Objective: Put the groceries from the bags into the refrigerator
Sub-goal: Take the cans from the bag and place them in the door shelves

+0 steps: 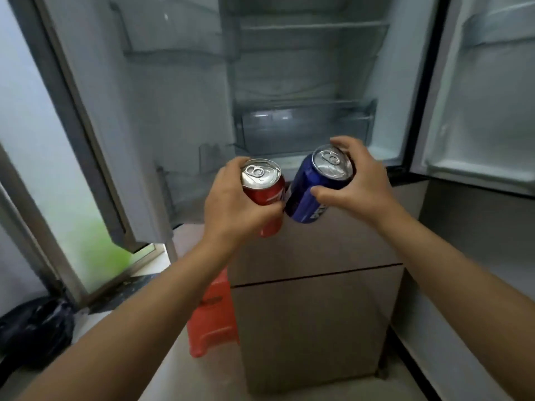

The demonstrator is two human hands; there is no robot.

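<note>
My left hand (231, 206) grips a red drink can (262, 183), held upright with its silver top showing. Beside it, my right hand (356, 183) grips a blue drink can (304, 195), tilted so its top leans right. The two cans nearly touch. Both are held in front of the open refrigerator (289, 82), just below its bottom sill. Inside are a glass shelf (312, 26) and a clear drawer (304, 125); no food is visible in there.
The left door (95, 111) and right door (477, 96) stand wide open, with door bins on both. Closed brown drawers (312, 299) sit below the cans. A red plastic stool (214, 314) stands left of them. A black bag (34, 325) lies at the lower left.
</note>
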